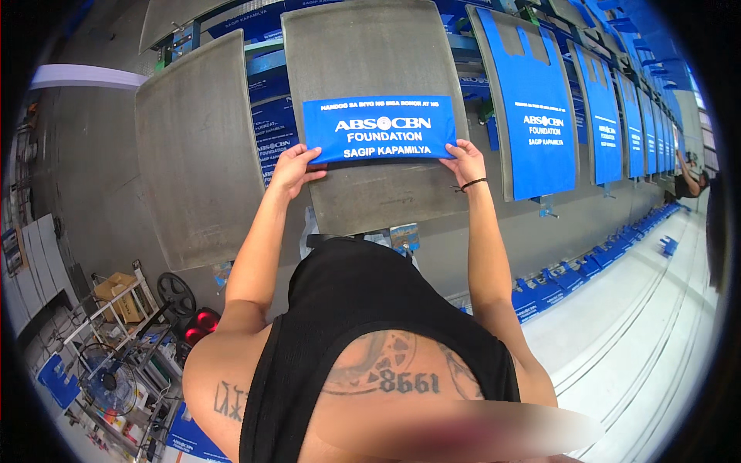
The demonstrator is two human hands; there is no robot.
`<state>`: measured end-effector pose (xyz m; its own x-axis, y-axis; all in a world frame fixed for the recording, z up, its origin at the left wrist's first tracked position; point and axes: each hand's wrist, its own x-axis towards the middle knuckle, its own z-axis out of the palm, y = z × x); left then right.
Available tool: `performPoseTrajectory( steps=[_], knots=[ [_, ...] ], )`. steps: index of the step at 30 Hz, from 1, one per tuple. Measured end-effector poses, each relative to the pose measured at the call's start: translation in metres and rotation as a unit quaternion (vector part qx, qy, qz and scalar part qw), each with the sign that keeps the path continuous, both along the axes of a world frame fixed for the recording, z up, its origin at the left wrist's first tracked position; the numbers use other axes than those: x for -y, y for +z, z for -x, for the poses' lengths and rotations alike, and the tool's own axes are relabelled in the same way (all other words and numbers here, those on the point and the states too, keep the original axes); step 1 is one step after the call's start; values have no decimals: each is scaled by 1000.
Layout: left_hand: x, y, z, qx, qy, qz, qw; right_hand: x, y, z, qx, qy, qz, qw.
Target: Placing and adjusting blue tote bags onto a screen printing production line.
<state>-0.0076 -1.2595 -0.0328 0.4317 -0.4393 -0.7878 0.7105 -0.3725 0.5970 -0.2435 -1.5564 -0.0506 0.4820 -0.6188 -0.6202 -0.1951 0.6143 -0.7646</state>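
A blue fabric piece with white print spans a grey flat board, raised or folded into a short band across its middle. My left hand grips the piece's lower left corner between thumb and fingers. At the lower right corner, my right hand, with a dark cord on the wrist, grips it the same way. Both forearms reach up from my body in a black tank top.
A bare grey board stands left; boards with printed blue bags recede rightward, where another person works. Lower left are a metal rack and a fan. More blue bags lie in a row at right.
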Motion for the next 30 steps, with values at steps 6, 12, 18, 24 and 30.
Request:
performPoseTrajectory(
  steps=[6,12,18,24,30],
  knots=[
    [2,17,60,71,14,180,981,-10,35,76,19,18,112,993],
    [29,53,192,96,-148,299,938,-52,65,288,50,-79,197,976],
    [42,16,388,41,-357,281,890,-193,-11,564,-29,-271,88,958],
    [32,-193,452,-42,-490,72,867,-306,-142,620,-121,-440,-19,890],
    [13,-435,401,133,-590,-195,772,-273,-392,530,-144,-312,-21,939]
  ],
)
